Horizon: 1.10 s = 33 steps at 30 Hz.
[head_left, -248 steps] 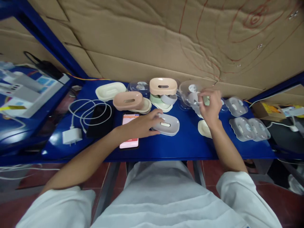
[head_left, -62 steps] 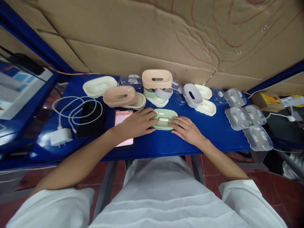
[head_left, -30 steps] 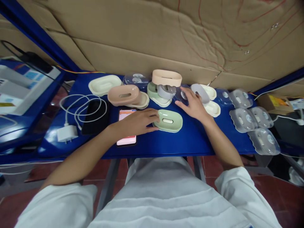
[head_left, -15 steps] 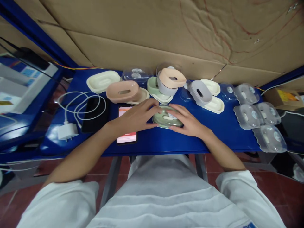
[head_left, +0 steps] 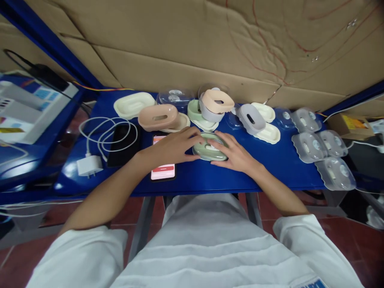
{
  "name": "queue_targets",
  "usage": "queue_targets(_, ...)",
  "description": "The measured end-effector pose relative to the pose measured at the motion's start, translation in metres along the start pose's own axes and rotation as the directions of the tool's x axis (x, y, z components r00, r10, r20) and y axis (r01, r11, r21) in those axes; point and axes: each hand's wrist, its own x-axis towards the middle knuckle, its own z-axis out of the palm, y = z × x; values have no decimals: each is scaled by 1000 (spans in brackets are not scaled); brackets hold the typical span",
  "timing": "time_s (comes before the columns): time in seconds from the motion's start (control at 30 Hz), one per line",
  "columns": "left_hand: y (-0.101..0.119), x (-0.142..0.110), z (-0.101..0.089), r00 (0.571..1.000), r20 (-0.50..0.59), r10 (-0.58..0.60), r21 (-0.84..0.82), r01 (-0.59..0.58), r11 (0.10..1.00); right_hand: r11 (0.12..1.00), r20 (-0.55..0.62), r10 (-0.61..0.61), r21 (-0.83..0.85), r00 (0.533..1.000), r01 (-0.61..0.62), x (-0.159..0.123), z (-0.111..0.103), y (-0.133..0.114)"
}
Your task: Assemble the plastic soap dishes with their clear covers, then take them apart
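Observation:
A green soap dish [head_left: 207,153] with a clear lid lies near the front middle of the blue table, gripped between both hands. My left hand [head_left: 183,145] holds its left end, fingers curled over the top and thumb low at the near side. At the right end, my right hand [head_left: 232,151] wraps over the clear lid, its thumb along the near edge. The fingers partly cover the lid and a pale label on it. Just behind are a green dish part [head_left: 195,110], a lilac one [head_left: 211,115] and a peach one [head_left: 214,100], stacked together.
A lit phone [head_left: 163,175] lies partly under my left forearm. To its left are a white charger [head_left: 89,165] with coiled cable and a black device [head_left: 120,154]. Several lidded grey dishes [head_left: 309,147] stand at right. A pink dish [head_left: 145,116] and clear lids [head_left: 177,96] sit behind.
Both hands stay on the green soap dish with nearly the same hold. The whole view has shifted slightly; nothing else on the table has visibly moved.

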Motion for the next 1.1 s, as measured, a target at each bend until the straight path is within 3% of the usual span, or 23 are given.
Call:
queue_targets(0.13, 4, 1, -1, 1000, -8, -5, -53, 5, 999, 1000, 3, -7, -5, 1000, 7, -15, -27, 1)
queue_targets(0.23, 4, 1, 3, 999, 49, -10, 19, 9, 1000, 998, -18, 52, -17, 998, -52, -42, -63, 10)
queue_targets(0.37, 0, 0, 13, 988, 155, -13, 91, -1, 996, 956, -157, 244, -129, 957, -265, -91, -123, 57)
queue_targets(0.43, -2, 0, 17, 984, 176, -13, 85, -2, 996, 863, -306, 349, -263, 886, -431, -117, -148, 96)
queue_targets(0.47, -3, -1, 18, 984, 178, -12, 79, -2, 997, 782, -390, 403, -323, 828, -533, -130, -158, 117)
queue_targets(0.57, -5, -2, 19, 986, 164, -8, 65, -3, 998, 466, -533, 600, -373, 597, -802, -169, -173, 176)
queue_targets(0.63, -6, -2, 20, 988, 157, 6, 62, -16, 998, 329, -568, 671, -346, 476, -878, -191, -173, 204)
queue_targets(0.7, -6, -3, 20, 988, 154, 12, 65, -22, 998, 288, -573, 700, -320, 426, -903, -208, -170, 219)
queue_targets(0.83, -5, -3, 20, 987, 158, -16, 65, 6, 998, 253, -573, 718, -314, 395, -915, -221, -167, 217)
queue_targets(0.9, -5, -2, 19, 985, 172, -25, 49, 17, 999, 243, -637, 660, -323, 400, -915, -211, -166, 204)
queue_targets(0.93, -5, -2, 19, 984, 178, -25, 41, 18, 999, 275, -660, 617, -329, 428, -903, -202, -164, 193)
queue_targets(1.0, -5, -1, 19, 982, 186, -25, 33, 19, 999, 435, -626, 547, -354, 556, -828, -175, -154, 168)
queue_targets(1.07, -4, -1, 19, 982, 187, -27, 31, 21, 999, 657, -457, 494, -362, 740, -662, -140, -135, 137)
queue_targets(1.1, -4, -1, 18, 982, 186, -29, 28, 24, 999, 734, -373, 461, -350, 805, -582, -121, -122, 123)
